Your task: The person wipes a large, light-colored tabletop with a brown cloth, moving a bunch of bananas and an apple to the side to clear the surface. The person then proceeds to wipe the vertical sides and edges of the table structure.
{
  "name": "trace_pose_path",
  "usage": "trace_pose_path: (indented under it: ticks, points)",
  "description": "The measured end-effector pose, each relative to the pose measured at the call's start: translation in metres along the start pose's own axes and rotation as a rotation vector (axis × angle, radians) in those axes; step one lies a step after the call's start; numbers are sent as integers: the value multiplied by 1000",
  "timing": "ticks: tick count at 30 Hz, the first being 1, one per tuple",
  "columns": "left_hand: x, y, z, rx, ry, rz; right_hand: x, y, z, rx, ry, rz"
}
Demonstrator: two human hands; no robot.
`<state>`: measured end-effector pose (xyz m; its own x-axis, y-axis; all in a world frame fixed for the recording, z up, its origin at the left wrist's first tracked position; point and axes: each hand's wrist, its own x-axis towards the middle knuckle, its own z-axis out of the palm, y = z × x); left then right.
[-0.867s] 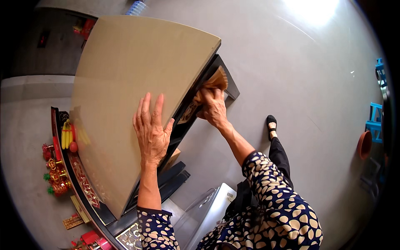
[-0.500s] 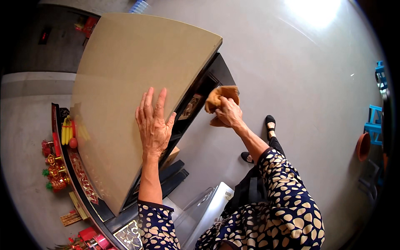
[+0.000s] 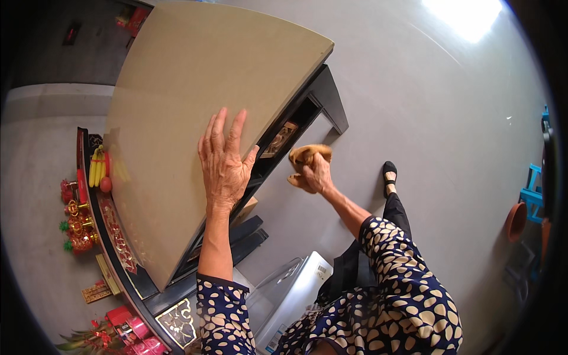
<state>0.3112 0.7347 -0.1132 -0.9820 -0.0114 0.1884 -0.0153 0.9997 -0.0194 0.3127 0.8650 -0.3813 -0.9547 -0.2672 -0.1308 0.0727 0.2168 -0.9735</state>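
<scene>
Brown crumpled cloth (image 3: 301,155) | in right fingers (image 3: 319,165) | smooth tabletop (image 3: 195,65) | under left fingers (image 3: 236,129)

Hands: 2, left hand (image 3: 226,176) and right hand (image 3: 318,175). Patterned sleeves (image 3: 408,278): 2. Tan cloth (image 3: 304,155): 1. Beige-topped bench (image 3: 207,71): 1. Black shoe (image 3: 390,165) in view: 1. Banana bunch (image 3: 95,167): 1, individual bananas overlap, no firm count. Red round item (image 3: 106,184): 1. White box-shaped unit (image 3: 307,278): 1. Cardboard box (image 3: 245,210): 1. Brown pot (image 3: 516,222): 1. Green spiky tips (image 3: 64,226): 2. Blue plastic furniture (image 3: 531,199): can't count, too cut up at the rim.
</scene>
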Motion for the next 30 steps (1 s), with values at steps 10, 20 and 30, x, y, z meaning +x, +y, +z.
trace_pose_path:
  ticks: [10,20,30]
  points:
    - [-2,-4,4,9,19,-21,-10,-73,56,-86,174,-64]
    - [-8,-8,4,-8,24,-31,-73,-59,32,-54,-391,-162]
    - [-1,-1,1,-1,34,-19,-27,-76,49,-504,-551,-65]
